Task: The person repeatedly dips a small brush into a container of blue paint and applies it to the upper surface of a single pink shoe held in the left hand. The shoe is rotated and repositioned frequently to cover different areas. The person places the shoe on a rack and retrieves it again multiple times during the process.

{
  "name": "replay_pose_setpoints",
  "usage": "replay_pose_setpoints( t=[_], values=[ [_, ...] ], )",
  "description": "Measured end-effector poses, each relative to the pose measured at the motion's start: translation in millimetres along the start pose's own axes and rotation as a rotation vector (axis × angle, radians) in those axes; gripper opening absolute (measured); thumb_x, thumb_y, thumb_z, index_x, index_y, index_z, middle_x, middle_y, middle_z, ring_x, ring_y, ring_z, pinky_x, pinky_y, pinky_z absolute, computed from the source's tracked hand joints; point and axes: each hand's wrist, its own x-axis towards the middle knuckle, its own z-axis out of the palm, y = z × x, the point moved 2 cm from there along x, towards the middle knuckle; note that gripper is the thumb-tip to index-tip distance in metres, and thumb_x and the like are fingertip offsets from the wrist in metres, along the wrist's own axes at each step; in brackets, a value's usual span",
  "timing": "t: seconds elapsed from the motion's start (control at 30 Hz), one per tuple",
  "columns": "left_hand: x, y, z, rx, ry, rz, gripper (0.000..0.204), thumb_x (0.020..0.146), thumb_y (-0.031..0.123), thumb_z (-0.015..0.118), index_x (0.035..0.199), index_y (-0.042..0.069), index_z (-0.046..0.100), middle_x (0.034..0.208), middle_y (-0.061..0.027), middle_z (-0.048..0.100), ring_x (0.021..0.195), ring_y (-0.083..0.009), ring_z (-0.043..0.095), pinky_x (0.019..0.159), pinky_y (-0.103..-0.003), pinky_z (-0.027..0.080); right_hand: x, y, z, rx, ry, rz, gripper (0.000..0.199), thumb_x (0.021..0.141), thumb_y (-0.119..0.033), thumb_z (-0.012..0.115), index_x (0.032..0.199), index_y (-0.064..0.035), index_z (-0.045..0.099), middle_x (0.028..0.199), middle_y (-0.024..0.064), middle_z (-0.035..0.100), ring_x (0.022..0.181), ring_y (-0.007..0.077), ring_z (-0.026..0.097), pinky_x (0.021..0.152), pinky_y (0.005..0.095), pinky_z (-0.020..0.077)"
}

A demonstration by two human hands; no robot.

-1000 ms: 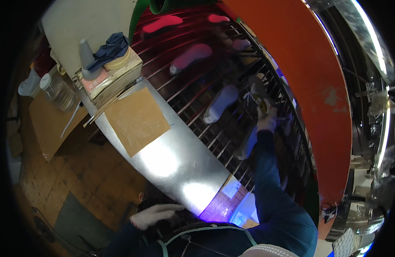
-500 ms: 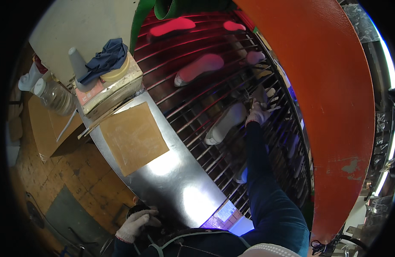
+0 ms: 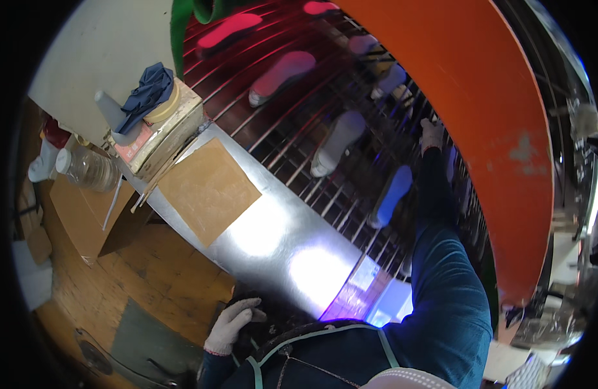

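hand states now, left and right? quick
Left hand: gloved, fingers loosely spread, holding nothing, low beside the body.
Right hand: gloved, stretched out over the wire rack; grip cannot be told.

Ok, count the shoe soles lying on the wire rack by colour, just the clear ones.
Red soles: 2
Pale pink sole: 1
White sole: 1
Blue sole: 1
Total: 5. Those beside the right hand are too blurred to count.
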Motion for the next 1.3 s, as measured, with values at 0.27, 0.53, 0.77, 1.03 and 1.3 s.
replay_pose_setpoints(
  t=[0.27,0.53,0.77,1.03,1.3],
  values=[
    [-37,7,12,0.078,0.007,0.04,0.052,0.097,0.024,0.057,0.134,-0.011,0.048,0.106,-0.018,0.068,0.102,-0.0248,0.065,0.096,-0.035,0.048,-171,144,-161,-0.354,-0.029,0.264,0.072,0.075,-0.031,0.073,0.133,0.0055,0.051,0.133,0.0268,0.057,0.123,0.0373,0.057,0.1,0.0413,0.048],
    [-41,21,45,0.189,-0.039,0.062,0.055,0.096,0.024,0.058,0.137,-0.009,0.045,0.105,-0.0198,0.068,0.102,-0.0277,0.065,0.096,-0.037,0.049,-289,209,-187,-0.393,-0.504,0.639,0.078,0.067,-0.031,0.084,0.129,0.0047,0.053,0.13,0.026,0.059,0.123,0.0368,0.058,0.101,0.0421,0.0482],
    [-58,27,53,0.237,-0.028,0.113,0.058,0.095,0.025,0.06,0.139,-0.009,0.043,0.106,-0.0199,0.068,0.103,-0.0276,0.065,0.096,-0.038,0.05,-302,221,-186,-0.401,-0.42,0.841,0.089,0.064,-0.031,0.086,0.134,0.0038,0.044,0.133,0.0251,0.057,0.124,0.0368,0.057,0.102,0.0418,0.0494],
    [-61,43,92,0.332,-0.201,0.157,0.057,0.096,0.023,0.059,0.138,-0.011,0.042,0.108,-0.0199,0.068,0.104,-0.0261,0.066,0.097,-0.036,0.049,-281,173,-237,-0.426,-0.396,0.641,0.076,0.068,-0.027,0.084,0.128,0.0011,0.046,0.126,0.0201,0.06,0.115,0.0301,0.06,0.095,0.0384,0.0519],
    [27,45,210,0.299,-0.27,0.196,0.054,0.1,0.034,0.056,0.138,-0.003,0.046,0.118,-0.0195,0.063,0.115,-0.0287,0.061,0.102,-0.041,0.046,-296,129,-336,0.377,-0.242,0.467,0.059,0.072,-0.02,0.082,0.117,-0.0031,0.047,0.113,0.0159,0.064,0.102,0.0235,0.064,0.086,0.033,0.0534]
  ],
)
